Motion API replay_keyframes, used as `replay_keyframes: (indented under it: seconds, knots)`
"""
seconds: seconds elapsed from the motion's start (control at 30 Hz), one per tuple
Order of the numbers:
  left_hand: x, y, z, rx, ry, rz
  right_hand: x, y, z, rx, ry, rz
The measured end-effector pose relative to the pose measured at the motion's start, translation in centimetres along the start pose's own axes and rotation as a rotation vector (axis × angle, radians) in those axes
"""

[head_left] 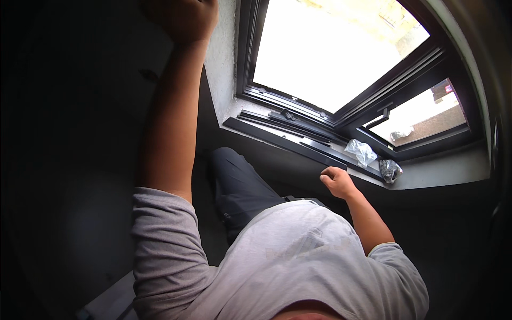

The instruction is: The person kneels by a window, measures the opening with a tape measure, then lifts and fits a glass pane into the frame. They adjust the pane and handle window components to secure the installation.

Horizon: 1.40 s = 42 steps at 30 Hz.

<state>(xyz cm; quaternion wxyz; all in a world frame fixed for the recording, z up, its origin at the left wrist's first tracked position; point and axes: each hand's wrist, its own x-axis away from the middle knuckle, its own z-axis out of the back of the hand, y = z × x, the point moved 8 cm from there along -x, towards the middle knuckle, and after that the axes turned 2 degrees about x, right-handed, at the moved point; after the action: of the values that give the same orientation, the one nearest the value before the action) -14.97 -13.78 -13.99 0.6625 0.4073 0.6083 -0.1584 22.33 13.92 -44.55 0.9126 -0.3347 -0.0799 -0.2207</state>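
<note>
My left hand (186, 20) is raised high at the top edge of the view, beside the wall left of the window. It looks closed, but its fingers are in shadow and partly cut off, so anything in them is hidden. Lower down, my right hand (338, 182) is curled closed in front of the window sill, with no object showing in it. Nearest to it lie a crumpled clear plastic bag (361, 153) and a second plastic bag with something dark inside (391, 170), both on the sill. A long dark strip (285, 143) runs along the sill's front edge.
A dark-framed window (341, 114) fills the upper right, with a large pane and a smaller sash bearing a handle (377, 118). Loose dark pieces (282, 115) lie along its bottom track. The wall under the sill is in deep shadow. A pale flat object (114, 298) shows at lower left.
</note>
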Motion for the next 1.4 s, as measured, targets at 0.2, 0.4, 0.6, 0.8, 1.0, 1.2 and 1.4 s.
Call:
replay_keyframes:
  seconds: [0.2, 0.4, 0.6, 0.8, 1.0, 1.2, 1.4]
  knots:
    - [0.9, -1.2, -0.6, -0.193, 0.073, -0.127, -1.9, -1.6, 2.1, 0.088, 0.103, 0.073]
    - [1.0, -0.4, -0.1, -0.347, 0.131, -0.178, -3.7, 8.7, 20.2, 0.113, 0.968, -0.259]
    - [0.7, -2.0, -0.8, -0.221, -0.012, -0.086, -8.9, 10.0, 24.7, -0.224, 0.438, -0.609]
    - [-0.1, -3.8, -1.7, -0.065, -0.193, 0.052, -9.6, 7.5, 23.8, 0.039, 0.521, -0.589]
    - [-0.3, -5.2, -2.3, -0.085, -0.237, 0.194, -11.8, 12.1, 24.8, 0.363, 0.580, -0.513]
    - [-0.6, -3.9, -1.1, -0.072, -0.242, 0.071, -11.1, 8.8, 24.4, 0.399, 0.471, -0.508]
    - [-0.8, -3.3, -1.3, -0.133, -0.248, -0.051, -10.6, 6.9, 24.0, 0.473, 0.187, -0.618]
